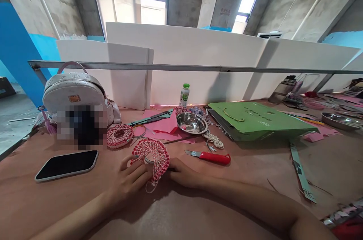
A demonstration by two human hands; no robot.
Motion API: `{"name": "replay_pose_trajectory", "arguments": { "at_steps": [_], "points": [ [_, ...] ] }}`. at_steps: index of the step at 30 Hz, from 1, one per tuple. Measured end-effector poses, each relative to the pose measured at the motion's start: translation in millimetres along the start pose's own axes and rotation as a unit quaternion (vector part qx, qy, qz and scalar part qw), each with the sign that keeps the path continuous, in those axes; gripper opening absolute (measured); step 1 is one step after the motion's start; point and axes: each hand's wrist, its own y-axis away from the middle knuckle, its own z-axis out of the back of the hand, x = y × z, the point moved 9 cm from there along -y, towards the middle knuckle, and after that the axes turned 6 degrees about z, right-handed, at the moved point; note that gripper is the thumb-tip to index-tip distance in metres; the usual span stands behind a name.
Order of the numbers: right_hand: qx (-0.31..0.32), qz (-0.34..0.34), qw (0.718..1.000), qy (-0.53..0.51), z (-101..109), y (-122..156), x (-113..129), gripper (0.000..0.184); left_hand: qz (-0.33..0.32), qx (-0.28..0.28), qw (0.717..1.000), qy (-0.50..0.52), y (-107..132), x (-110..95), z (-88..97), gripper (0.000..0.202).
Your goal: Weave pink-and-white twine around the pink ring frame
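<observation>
Between my two hands is a red-and-white woven ring of thread (159, 153), fanned out and tilted up, with a loose loop of string hanging at its lower end. My left hand (133, 175) has its fingers closed on the ring's left side. My right hand (181, 172) is at its right edge, its fingertips partly hidden behind the ring. A second red-and-white woven ring (119, 136) lies just beyond my left hand. To the right of the held ring rests a red utility knife (215, 157) with its blade out.
A black phone (67, 165) and a white backpack (74, 92) are on the left. Behind stand a steel bowl (192, 123), pink paper (159, 122), white cord (214, 140) and a bottle (184, 95). On the right are a green bag (261, 121) and a metal strip (302, 174).
</observation>
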Motion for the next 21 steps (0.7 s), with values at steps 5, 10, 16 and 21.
{"name": "replay_pose_trajectory", "arguments": {
  "at_steps": [5, 10, 16, 21],
  "points": [
    [-0.140, -0.083, 0.965, -0.206, 32, -1, -29, 0.028, 0.016, -0.006, 1.000, -0.020, -2, 3, -0.3, 0.028],
    [-0.184, -0.101, 0.890, -0.406, 44, -4, -47, 0.036, 0.020, -0.017, 0.999, -0.021, -2, 5, -1.1, 0.027],
    [-0.189, -0.095, 0.880, -0.426, 47, -2, -50, 0.031, 0.025, -0.011, 1.000, -0.013, 3, 7, -4.4, 0.022],
    [-0.229, -0.082, 0.881, -0.407, 52, -2, -49, 0.032, 0.026, -0.005, 1.000, -0.010, 4, 7, -5.2, 0.023]
  ]
}}
